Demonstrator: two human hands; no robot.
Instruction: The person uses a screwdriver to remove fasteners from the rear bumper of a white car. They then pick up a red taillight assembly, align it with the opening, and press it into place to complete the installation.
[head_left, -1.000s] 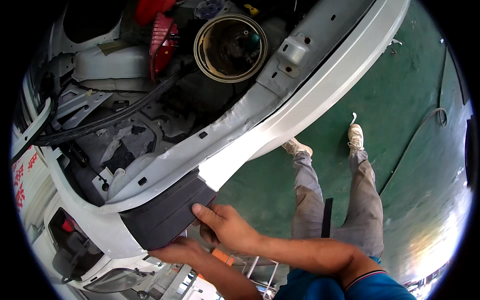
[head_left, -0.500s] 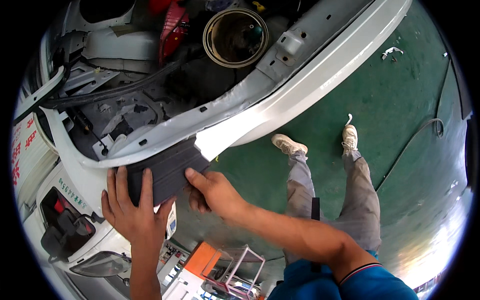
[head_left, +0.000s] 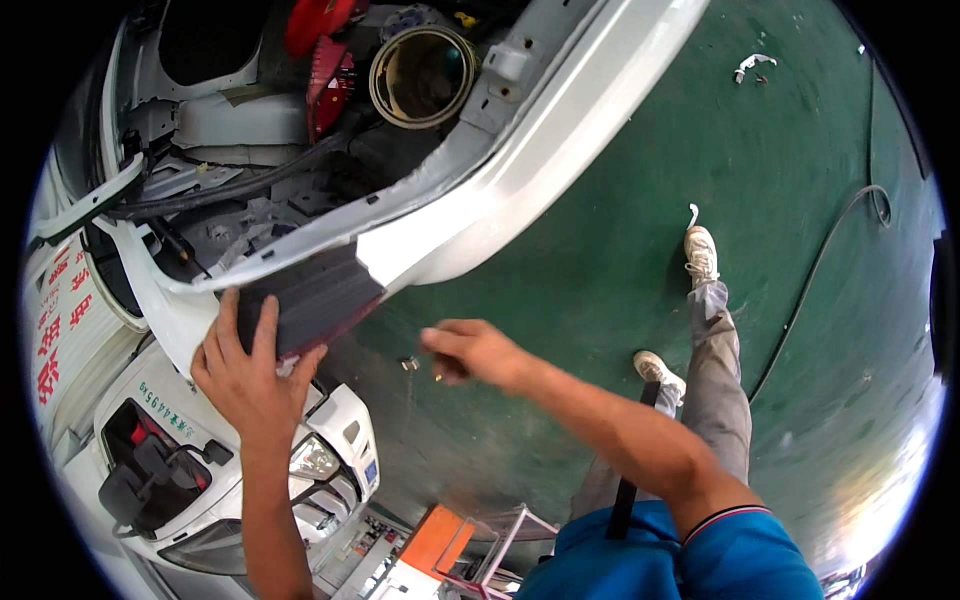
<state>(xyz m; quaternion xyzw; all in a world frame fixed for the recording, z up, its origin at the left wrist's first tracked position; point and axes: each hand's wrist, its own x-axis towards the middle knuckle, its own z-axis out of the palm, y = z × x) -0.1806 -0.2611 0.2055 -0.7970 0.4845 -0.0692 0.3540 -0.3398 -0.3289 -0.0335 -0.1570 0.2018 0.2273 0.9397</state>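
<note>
fingers (head_left: 262,330) of our left hand (head_left: 245,385) lie spread flat against the dark ribbed panel (head_left: 315,298) at the left centre of the frame, pressing on its lower edge rather than gripping it. that panel sits at the end of the white bumper (head_left: 520,165), which runs up toward the top right. our right hand (head_left: 478,352) hovers in the middle over the green floor (head_left: 800,150), fingers curled together; it may be pinching something small, but we cannot tell. a tiny fastener (head_left: 409,364) shows just left of it.
</note>
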